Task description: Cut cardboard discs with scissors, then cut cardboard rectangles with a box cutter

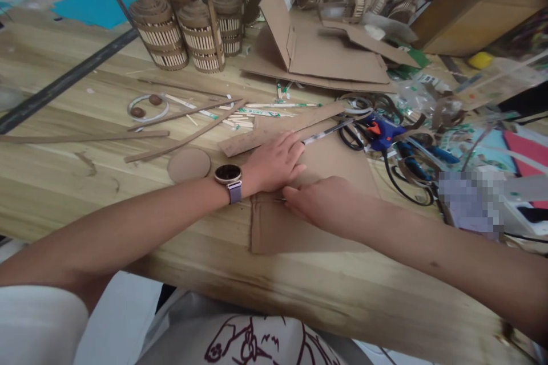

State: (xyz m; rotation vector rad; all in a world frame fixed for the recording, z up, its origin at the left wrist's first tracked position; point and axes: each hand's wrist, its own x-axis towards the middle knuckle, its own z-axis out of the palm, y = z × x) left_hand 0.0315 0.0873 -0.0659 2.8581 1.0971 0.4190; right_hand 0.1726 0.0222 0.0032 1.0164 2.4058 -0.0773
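A brown cardboard sheet [334, 159] lies on the wooden table [85, 182] in front of me. My left hand [276, 162], with a watch on its wrist, rests flat on the sheet, fingers stretched out. My right hand [323, 199] is closed in a pinch on a thin tool whose tip [280, 199] touches the cardboard just below my left hand; I cannot make out what the tool is. A long cardboard strip [282, 128] lies just beyond my left hand.
Scissors [338, 131] and a blue glue gun [383, 131] lie right of the sheet among cables. A cardboard disc [189, 164], thin strips [188, 137] and sticks lie to the left. Woven lantern-like baskets [160, 31] and folded cardboard [325, 51] stand at the back.
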